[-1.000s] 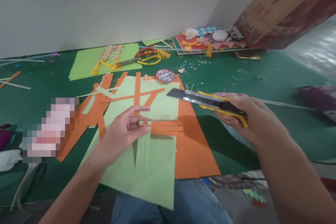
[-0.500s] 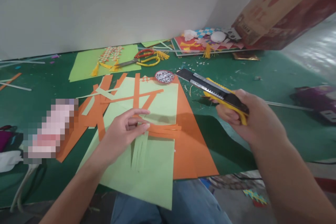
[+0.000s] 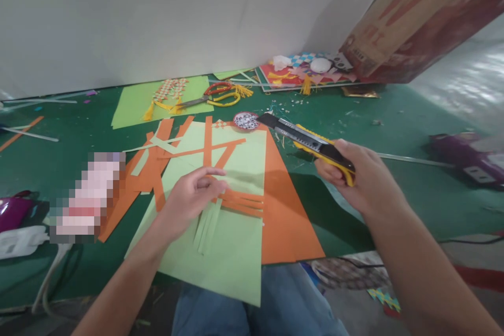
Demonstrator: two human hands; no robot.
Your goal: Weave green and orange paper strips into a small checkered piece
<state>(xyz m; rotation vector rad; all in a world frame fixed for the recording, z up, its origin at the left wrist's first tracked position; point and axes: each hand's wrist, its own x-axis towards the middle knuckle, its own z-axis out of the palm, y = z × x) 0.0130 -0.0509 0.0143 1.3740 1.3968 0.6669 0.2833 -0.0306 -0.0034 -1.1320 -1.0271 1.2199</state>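
A: Strips, where?
B: In the left hand (image 3: 191,197). Orange strips (image 3: 243,205) stick out right of its fingertips, green strips (image 3: 208,227) trail below them, toward the person. Joined part's hidden by the thumb; can't tell the weave from here.
A: Finger state?
B: Left: narrow, thumb and fingers pinched on the strips, index stretched out just above. Right hand (image 3: 356,176): wrapped round the cutter (image 3: 311,142).
A: Blade?
B: Out, aimed left and away from the right fingers. Tip's at the dish (image 3: 244,121); can't tell if touching.
A: Under the left fingers?
B: Green sheet (image 3: 232,268). Orange sheet (image 3: 289,215) shows right of it, between the two hands.
A: Past the left fingers?
B: Loose strips (image 3: 207,142), some crossing. Further off, scissors (image 3: 208,98), blades over a second green sheet (image 3: 128,102), yellow tassel (image 3: 148,112) near their tips.
A: Past the right fingers?
B: Brown-red box (image 3: 394,31), tilted, well apart.
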